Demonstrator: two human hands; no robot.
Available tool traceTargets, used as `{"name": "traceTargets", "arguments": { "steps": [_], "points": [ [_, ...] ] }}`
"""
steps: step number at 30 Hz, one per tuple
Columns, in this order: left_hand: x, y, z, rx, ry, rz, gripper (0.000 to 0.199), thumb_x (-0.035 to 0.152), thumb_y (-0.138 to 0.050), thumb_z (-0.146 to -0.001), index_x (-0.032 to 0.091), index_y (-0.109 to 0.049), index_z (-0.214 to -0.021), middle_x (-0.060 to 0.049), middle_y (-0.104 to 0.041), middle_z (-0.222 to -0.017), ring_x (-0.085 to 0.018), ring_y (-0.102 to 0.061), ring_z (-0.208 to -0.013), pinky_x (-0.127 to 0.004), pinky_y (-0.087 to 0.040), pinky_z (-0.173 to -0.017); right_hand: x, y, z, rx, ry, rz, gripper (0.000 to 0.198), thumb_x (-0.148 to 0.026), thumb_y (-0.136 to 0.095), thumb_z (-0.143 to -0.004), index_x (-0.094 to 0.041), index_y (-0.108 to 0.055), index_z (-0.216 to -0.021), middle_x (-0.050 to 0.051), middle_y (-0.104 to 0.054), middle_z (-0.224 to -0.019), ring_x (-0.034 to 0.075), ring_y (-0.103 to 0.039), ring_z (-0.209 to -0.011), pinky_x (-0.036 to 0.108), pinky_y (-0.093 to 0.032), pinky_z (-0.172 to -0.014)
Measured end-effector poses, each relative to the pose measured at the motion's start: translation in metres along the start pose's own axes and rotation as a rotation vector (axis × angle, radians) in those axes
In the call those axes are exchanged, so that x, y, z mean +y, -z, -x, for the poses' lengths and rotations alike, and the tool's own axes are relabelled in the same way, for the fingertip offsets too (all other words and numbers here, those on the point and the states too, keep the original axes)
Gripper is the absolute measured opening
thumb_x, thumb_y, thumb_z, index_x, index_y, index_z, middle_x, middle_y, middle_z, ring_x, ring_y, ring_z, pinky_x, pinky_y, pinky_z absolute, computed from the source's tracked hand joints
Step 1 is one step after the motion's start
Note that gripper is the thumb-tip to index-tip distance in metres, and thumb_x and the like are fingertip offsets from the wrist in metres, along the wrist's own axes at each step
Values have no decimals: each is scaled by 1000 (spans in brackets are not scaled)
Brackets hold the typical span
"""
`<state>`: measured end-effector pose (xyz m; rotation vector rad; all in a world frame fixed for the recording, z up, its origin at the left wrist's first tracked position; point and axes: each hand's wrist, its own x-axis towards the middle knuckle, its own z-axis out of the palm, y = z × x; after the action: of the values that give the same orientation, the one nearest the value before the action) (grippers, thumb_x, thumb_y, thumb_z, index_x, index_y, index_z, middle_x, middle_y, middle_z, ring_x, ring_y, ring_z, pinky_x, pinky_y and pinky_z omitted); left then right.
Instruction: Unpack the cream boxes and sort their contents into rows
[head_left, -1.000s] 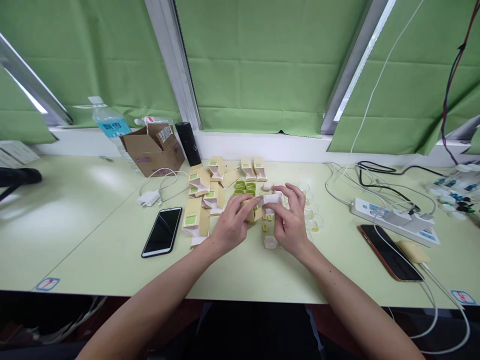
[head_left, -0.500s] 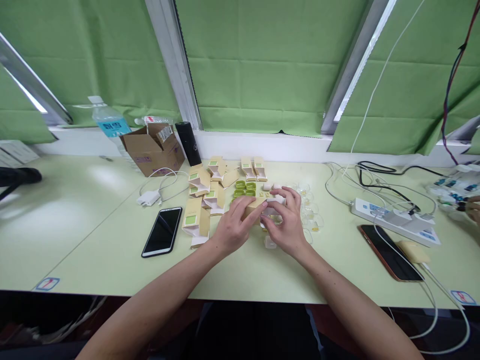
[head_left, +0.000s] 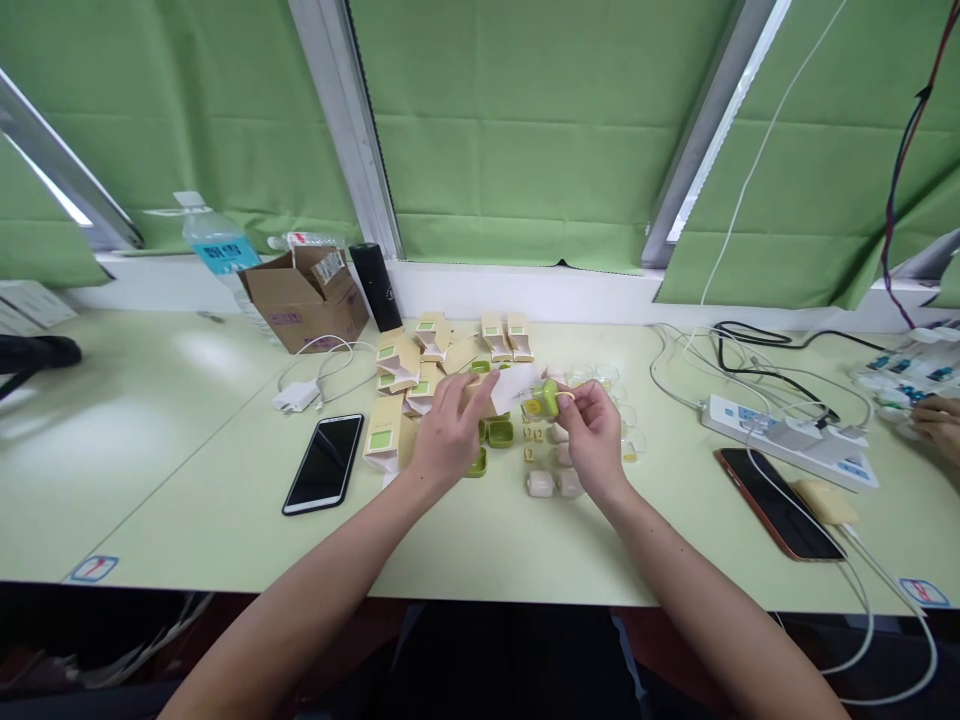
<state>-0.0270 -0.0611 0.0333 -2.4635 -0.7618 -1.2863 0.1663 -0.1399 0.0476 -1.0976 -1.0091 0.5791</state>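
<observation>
A small beige carton [head_left: 481, 394] with a white inner flap is gripped in my left hand [head_left: 442, 430], its flap end facing right. My right hand [head_left: 592, 435] pinches a small bright green piece [head_left: 551, 397] with a clear part, just off that end. A yellow loop shows by my right fingertips. Beneath and between the hands lie green square cups [head_left: 500, 434], tiny yellow clips [head_left: 529, 455] and whitish translucent blocks [head_left: 540, 485]. Clear rounded covers [head_left: 634, 442] lie beside my right hand, which hides some of them.
Several opened beige cartons [head_left: 390, 440] stand to the left, by a phone [head_left: 324, 465] and a white charger [head_left: 298, 396]. Behind are a cardboard box [head_left: 307, 300] and black cylinder [head_left: 377, 288]. A power strip [head_left: 787, 440], cables and another phone [head_left: 780, 505] lie right; another person's hand [head_left: 937, 420] shows.
My hands have parted: the right has drawn back from the carton and now shows the green piece. The left, still on the carton, has shifted slightly left.
</observation>
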Motion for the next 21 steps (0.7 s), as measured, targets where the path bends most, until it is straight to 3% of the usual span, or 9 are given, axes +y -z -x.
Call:
{"name": "traceTargets", "arguments": {
  "steps": [2, 5, 9, 13, 16, 18, 21],
  "points": [
    [-7, 0, 0, 5, 26, -6, 80, -6, -42, -85, 22, -36, -161, -19, -59, -126, -32, -57, -123, -51, -58, -97, 3, 4, -4, 17, -57, -8, 37, -57, -70, -91, -27, -50, -86, 0, -67, -78, 20, -68, -74, 39, -62, -74],
    [-15, -1, 0, 37, 84, 19, 76, -2, -46, -86, 20, -39, -159, -18, -59, -126, -32, -57, -122, -50, -56, -100, 1, 8, -8, -53, -44, 8, 36, -55, -72, -89, -26, -50, -84, 2, -70, -83, 20, -68, -77, 36, -59, -72],
    [-17, 2, -3, 51, 232, 157, 69, 10, -58, -92, 24, -40, -157, -16, -60, -135, -31, -58, -127, -51, -52, -108, -13, 9, 0, -447, -44, 153, 21, -38, -65, -94, -24, -53, -83, 5, -74, -95, 21, -70, -90, 36, -55, -78],
    [-10, 6, -5, 29, 439, 365, 67, 23, -68, -92, 26, -42, -154, -13, -57, -148, -31, -54, -138, -50, -47, -116, -23, 1, 14, -769, 107, 578, 12, -17, -61, -92, -23, -56, -82, 4, -73, -87, 22, -66, -89, 41, -48, -88],
    [-4, 4, -6, 11, 590, 600, 67, 30, -72, -91, 27, -45, -152, -13, -55, -152, -32, -55, -139, -47, -52, -110, -25, -4, 20, -871, 267, 801, 14, -12, -65, -88, -21, -58, -79, 3, -71, -82, 22, -64, -84, 44, -42, -94],
    [-2, 2, -7, 18, 662, 807, 71, 36, -75, -90, 26, -43, -152, -14, -59, -145, -30, -61, -132, -44, -56, -105, -25, -6, 21, -902, 283, 847, 15, -12, -68, -87, -20, -60, -78, 3, -70, -80, 22, -63, -84, 44, -41, -95],
    [0, -1, -10, 59, 733, 1092, 78, 43, -80, -87, 24, -39, -151, -13, -67, -131, -28, -66, -125, -44, -55, -108, -27, -5, 20, -896, 245, 809, 10, -18, -75, -85, -21, -65, -83, 4, -72, -87, 24, -64, -92, 45, -40, -97]
  ]
}}
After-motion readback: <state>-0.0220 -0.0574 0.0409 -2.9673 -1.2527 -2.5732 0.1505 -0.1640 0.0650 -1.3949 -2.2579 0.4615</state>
